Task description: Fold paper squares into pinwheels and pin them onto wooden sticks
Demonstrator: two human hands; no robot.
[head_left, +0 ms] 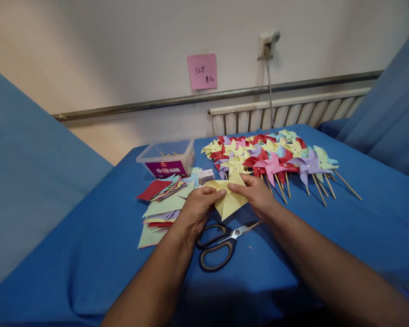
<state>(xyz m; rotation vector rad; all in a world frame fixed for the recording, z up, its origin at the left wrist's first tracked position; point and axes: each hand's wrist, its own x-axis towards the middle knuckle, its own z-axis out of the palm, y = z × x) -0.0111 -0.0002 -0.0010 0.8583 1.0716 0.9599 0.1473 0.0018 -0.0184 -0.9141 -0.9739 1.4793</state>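
A square of yellow paper (pixel 231 205), cut in from its corners, is held up above the table between both hands. My left hand (pixel 200 206) pinches its left side, the thumb pressing near the middle. On the right side my right hand (pixel 255 193) grips it, thumb on top and fingers behind. Some of the paper's points look bent inward under the thumbs; what lies beneath them is hidden. Below the hands, scissors (pixel 236 233) with dark handles lie on the blue cloth, blades pointing right. Just behind the paper sits a small white box (pixel 206 176).
Finished paper pinwheels (pixel 271 165) on wooden sticks are piled at the back right. A clear plastic tub (pixel 170 152) with thin sticks stands back left, stacks of coloured paper (pixel 165 206) before it. Behind the blue-covered table (pixel 122 268) are a radiator (pixel 293 111) and a rail (pixel 139 105).
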